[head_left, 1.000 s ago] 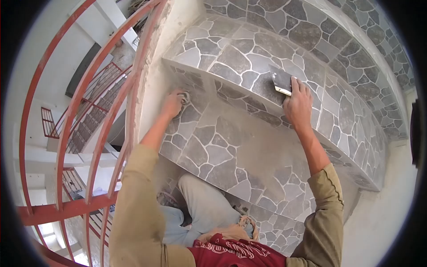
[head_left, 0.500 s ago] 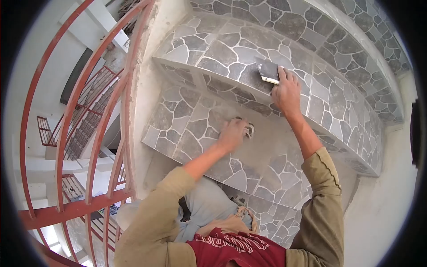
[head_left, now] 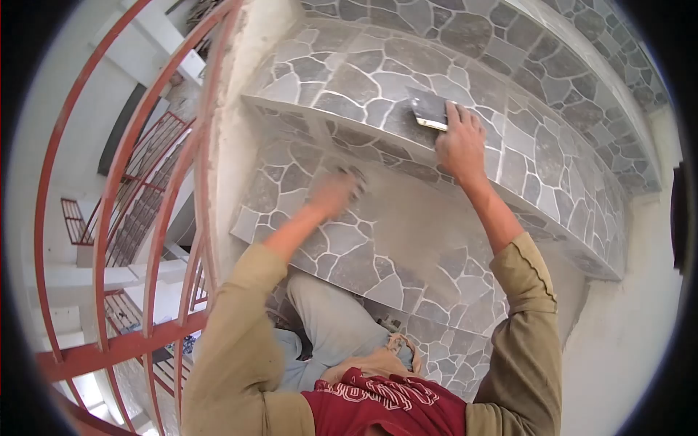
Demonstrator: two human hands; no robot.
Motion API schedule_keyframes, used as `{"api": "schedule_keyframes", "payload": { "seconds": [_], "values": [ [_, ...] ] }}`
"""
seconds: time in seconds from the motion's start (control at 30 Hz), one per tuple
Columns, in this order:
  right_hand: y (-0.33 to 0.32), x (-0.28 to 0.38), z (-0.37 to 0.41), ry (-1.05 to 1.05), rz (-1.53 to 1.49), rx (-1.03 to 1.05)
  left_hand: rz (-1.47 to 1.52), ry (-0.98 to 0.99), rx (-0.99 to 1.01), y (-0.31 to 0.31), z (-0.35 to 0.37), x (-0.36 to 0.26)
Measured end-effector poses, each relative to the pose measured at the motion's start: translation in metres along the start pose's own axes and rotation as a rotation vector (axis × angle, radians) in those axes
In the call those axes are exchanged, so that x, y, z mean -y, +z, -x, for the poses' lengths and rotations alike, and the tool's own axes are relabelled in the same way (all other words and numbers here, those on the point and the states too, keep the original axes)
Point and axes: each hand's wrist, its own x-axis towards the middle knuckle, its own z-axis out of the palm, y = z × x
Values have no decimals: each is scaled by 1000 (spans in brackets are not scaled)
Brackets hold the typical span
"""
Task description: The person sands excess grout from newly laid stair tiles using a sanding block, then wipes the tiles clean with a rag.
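Note:
My left hand [head_left: 332,195], blurred by motion, is closed around a crumpled dark and white cloth [head_left: 355,183] on the lower stone-patterned step [head_left: 342,243]. My right hand [head_left: 462,142] grips a flat putty knife [head_left: 427,109] with a wide dark blade and a pale edge. Its blade lies at the front part of the upper step [head_left: 392,62], near the step's edge. A beige dusty film [head_left: 418,218] covers the tile joints in the middle of the lower step.
Red metal railing [head_left: 123,347] runs along the left, with a lower floor and more railings beyond it. Another tiled step [head_left: 465,33] rises at the top. A pale wall [head_left: 618,320] stands at the right. My bent leg [head_left: 327,312] is below the lower step.
My left hand has moved left and slightly up across the lower step with the cloth. My right hand and the putty knife have shifted slightly left.

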Motion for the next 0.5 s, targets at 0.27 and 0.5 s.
{"api": "schedule_keyframes", "payload": {
  "seconds": [0.27, 0.5],
  "values": [
    [-2, 0, 0, 21, 73, 38, -25, -934, -61, -76, -4, 96],
    [-6, 3, 0, 26, 64, 61, 90, -495, 136, -11, -62, -133]
  ]
}}
